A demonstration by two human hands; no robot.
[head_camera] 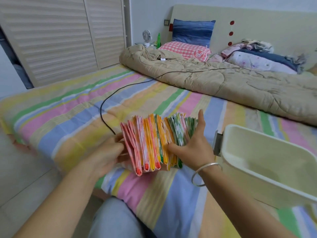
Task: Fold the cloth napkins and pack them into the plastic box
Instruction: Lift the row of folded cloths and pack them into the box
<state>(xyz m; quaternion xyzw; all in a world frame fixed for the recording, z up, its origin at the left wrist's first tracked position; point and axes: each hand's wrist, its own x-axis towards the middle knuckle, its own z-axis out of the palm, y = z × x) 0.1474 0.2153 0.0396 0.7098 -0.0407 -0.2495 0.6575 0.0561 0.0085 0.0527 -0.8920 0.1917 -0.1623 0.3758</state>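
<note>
Currently I have the folded napkins (154, 140) standing on edge in a row between both hands. My left hand (109, 152), blurred, lays straight fingers against the pink end. My right hand (193, 145), fingers spread wide, presses the green end and grips nothing. The plastic box (257, 179) lies just right of my right hand, apart from the napkins.

1. On the bed (68, 114), near its front edge: a row of folded napkins (154, 143) standing on edge.
2. Against the row's left end, the left hand (109, 152); against its right end, the right hand (195, 145).
3. Right of the napkins, also on the bed: the plastic box (274, 186).
4. Behind the row, a cable (106, 100) running back onto the quilt (240, 86).
5. Farther back, pillows (185, 48) against the headboard (257, 19).
</note>
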